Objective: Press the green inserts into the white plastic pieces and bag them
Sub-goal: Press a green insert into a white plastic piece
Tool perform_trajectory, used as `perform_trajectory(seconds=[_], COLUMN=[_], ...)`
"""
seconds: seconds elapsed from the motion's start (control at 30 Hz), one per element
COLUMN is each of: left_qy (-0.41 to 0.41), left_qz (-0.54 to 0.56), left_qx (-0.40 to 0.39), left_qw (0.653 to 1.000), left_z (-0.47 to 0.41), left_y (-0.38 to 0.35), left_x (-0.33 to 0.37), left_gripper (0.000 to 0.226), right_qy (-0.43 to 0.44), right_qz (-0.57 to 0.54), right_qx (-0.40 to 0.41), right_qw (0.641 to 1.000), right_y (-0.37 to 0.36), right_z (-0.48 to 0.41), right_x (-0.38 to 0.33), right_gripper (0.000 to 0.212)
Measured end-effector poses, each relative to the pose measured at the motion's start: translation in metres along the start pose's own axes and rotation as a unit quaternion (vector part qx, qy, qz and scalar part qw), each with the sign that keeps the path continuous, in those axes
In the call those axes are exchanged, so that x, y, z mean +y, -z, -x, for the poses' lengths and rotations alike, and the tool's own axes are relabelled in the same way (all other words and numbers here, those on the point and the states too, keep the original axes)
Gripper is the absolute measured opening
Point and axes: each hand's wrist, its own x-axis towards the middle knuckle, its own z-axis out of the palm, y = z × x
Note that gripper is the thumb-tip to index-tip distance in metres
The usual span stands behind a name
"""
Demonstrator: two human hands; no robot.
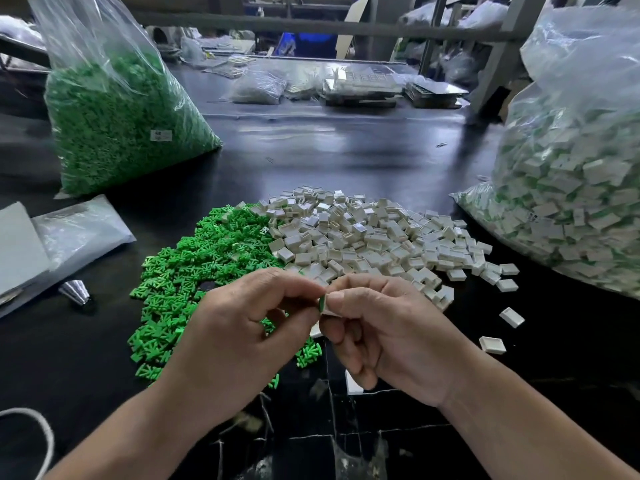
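the left hand (242, 327) and the right hand (388, 334) meet just above the table (346, 150), fingertips touching. between them they pinch one small white piece (329, 308) with a green insert (322, 302) at its left edge; the left thumb and forefinger are curled onto the green side, the right thumb and forefinger onto the white side. the other fingers of both hands are loosely curled under.

just beyond and below the left hand lies a loose heap of green inserts (194, 265), touching a heap of white pieces (363, 237) to its right. a few stray white pieces (512, 317) lie apart at the right. far left stands a clear bag of green parts (114, 126); at the right edge a clear bag of white-and-green pieces (571, 202). a metal cone (74, 292) lies beside flat plastic bags (79, 226) on the left
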Motion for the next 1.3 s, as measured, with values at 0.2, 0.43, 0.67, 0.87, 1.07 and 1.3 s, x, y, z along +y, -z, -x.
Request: perform_trajectory(seconds=[0.2,0.43,0.67,0.87,1.07,1.3], left_qy=[-0.026,-0.071,-0.096,-0.088,-0.088,-0.113], left_qz=[-0.033,-0.076,-0.095,-0.096,-0.104,-0.147], left_qx=[-0.022,-0.030,-0.034,-0.042,-0.045,-0.063], left_qw=[0.999,0.994,0.990,0.991,0.990,0.981], left_z=[-0.0005,-0.0013,-0.0006,-0.0002,0.0002,0.0008], left_y=[0.0020,0.0028,0.0042,0.0050,0.0047,0.0046], left_x=[0.0026,-0.0007,-0.0037,-0.0025,-0.0027,-0.0050], left_gripper=[0.019,0.021,0.018,0.019,0.019,0.019], right_qy=[-0.010,-0.029,-0.046,-0.048,-0.056,-0.091], right_qz=[0.039,0.039,0.052,0.054,0.054,0.049], right_qx=[-0.001,0.006,0.006,-0.001,0.005,0.031], right_qw=[0.999,0.999,0.998,0.997,0.997,0.994], right_y=[-0.0026,-0.0027,-0.0029,-0.0038,-0.0026,-0.0027], right_z=[0.0012,0.0020,0.0028,0.0019,0.0023,0.0046], right_x=[0.0002,0.0005,0.0006,0.0020,0.0020,0.0023], right_gripper=[0.018,0.017,0.016,0.019,0.018,0.020])
